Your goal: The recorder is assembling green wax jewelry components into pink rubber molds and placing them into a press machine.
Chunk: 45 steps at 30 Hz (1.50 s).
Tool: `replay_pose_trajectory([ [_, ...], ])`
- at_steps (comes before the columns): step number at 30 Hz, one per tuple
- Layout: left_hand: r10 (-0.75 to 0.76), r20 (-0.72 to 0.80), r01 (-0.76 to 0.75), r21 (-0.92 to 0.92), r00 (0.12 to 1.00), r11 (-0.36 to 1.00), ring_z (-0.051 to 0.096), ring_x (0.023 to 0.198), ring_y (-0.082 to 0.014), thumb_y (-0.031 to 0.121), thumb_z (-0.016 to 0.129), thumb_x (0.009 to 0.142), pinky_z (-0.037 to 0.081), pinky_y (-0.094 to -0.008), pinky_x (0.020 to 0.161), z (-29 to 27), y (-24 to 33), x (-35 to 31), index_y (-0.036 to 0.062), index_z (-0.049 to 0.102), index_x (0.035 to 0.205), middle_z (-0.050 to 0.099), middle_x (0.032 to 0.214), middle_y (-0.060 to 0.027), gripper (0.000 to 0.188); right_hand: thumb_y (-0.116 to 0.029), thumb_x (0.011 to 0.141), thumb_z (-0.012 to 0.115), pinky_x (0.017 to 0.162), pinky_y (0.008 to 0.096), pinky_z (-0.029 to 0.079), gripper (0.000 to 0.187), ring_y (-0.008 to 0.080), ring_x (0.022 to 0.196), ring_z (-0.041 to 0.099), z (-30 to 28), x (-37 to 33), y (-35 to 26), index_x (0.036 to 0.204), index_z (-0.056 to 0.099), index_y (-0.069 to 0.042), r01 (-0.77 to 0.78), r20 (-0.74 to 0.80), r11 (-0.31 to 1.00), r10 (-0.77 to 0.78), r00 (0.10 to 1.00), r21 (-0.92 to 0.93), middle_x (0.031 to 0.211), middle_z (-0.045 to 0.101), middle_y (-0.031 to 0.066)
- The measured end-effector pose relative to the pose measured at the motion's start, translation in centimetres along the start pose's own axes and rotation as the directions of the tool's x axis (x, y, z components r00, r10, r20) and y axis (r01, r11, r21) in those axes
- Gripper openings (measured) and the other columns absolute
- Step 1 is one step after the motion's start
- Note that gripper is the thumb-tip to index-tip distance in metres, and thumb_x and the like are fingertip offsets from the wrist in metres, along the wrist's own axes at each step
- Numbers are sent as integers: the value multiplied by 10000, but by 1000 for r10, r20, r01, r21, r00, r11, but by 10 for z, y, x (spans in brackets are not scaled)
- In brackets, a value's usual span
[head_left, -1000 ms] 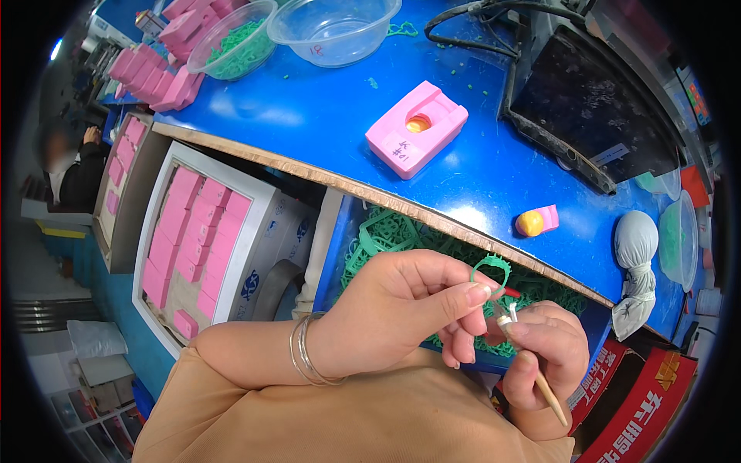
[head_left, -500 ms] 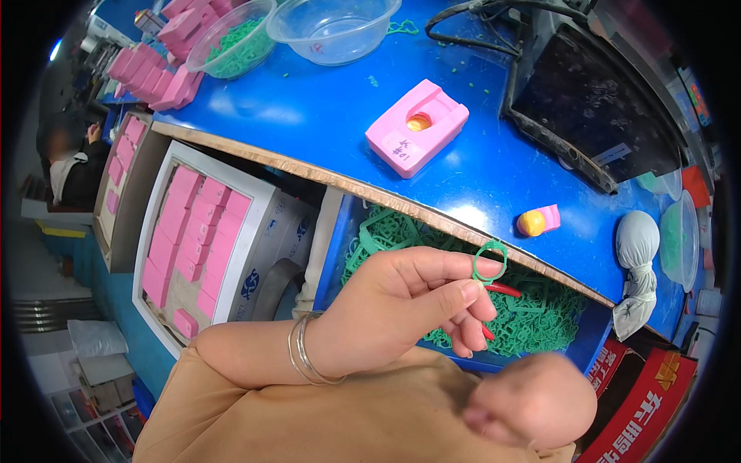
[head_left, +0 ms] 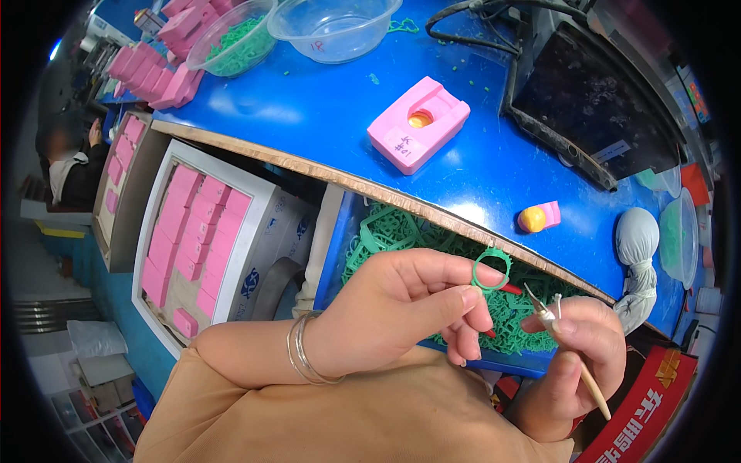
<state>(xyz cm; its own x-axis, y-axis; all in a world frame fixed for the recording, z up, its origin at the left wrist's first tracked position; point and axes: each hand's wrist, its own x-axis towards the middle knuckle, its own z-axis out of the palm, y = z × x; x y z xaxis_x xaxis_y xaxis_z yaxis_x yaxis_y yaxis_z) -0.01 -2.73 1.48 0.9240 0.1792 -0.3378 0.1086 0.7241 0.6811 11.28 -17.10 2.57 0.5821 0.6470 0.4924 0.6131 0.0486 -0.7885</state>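
Observation:
My left hand (head_left: 413, 297) is raised over the open blue drawer (head_left: 333, 255), thumb and forefinger pinching a small green ring (head_left: 495, 253) upright. My right hand (head_left: 590, 351) grips a slim carving tool with a pale wooden handle (head_left: 593, 393), white wrapping near its neck and a thin pointed metal tip. That tip is near the ring but apart from it. Beneath both hands, tangled green scraps (head_left: 401, 231) fill the drawer. Red handles (head_left: 512, 288) of some tool show among them, partly hidden by my left hand.
On the blue table (head_left: 309, 131) are a pink mold block (head_left: 423, 127), a small pink piece with a yellow knob (head_left: 534, 219), a grey cloth-wrapped bundle (head_left: 637, 239) and clear bowls (head_left: 332, 35). A black panel (head_left: 598, 100) stands right. Left is a box of pink blocks (head_left: 166, 247).
My right hand, blurred and low before, has risen to the right of the ring with the carving tool now visible. The ring has turned slightly, and my left hand has barely moved.

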Motion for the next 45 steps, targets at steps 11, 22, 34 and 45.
replay_pose_trajectory([
  [11, 23, -12, -23, 41, 1000, 999, 604, 653, -188, 10, 428, 885, 508, -302, 562, -1, 0, -1, -43, 529, 1085, 607, 779, -123, 230, -54, 702, 571, 562, 299, 459, 206, 220, 652, 572, -15, 11, 15, 906, 591, -35, 100, 248, 992, -116, 962, 75, 837, 580, 132],
  [22, 57, -18, -54, 127, 998, 990, 601, 655, -178, 16, 429, 889, 512, -295, 579, -1, -1, -1, -34, 527, 1089, 603, 765, -123, 228, -23, 610, 594, 556, 293, 461, 253, 210, 645, 573, -12, 11, 14, 858, 623, -62, 114, 248, 993, -108, 963, -7, 831, 581, 109],
  [34, 42, -35, -39, 68, 999, 997, 599, 645, -189, 9, 416, 888, 509, -297, 565, 0, -1, -1, -38, 517, 1100, 597, 752, -132, 240, -107, 647, 634, 519, 292, 446, 231, 207, 611, 576, -6, 6, 18, 877, 639, -80, 215, 214, 976, -202, 956, -42, 810, 599, 98],
  [45, -53, -11, 51, -159, 999, 986, 595, 600, -214, 60, 438, 894, 491, -291, 508, -1, 1, 1, -28, 501, 1141, 588, 759, -141, 269, -276, 727, 635, 508, 277, 442, 266, 209, 649, 594, -3, 2, 22, 897, 640, -71, 385, 298, 921, -353, 887, -58, 868, 577, 114],
])
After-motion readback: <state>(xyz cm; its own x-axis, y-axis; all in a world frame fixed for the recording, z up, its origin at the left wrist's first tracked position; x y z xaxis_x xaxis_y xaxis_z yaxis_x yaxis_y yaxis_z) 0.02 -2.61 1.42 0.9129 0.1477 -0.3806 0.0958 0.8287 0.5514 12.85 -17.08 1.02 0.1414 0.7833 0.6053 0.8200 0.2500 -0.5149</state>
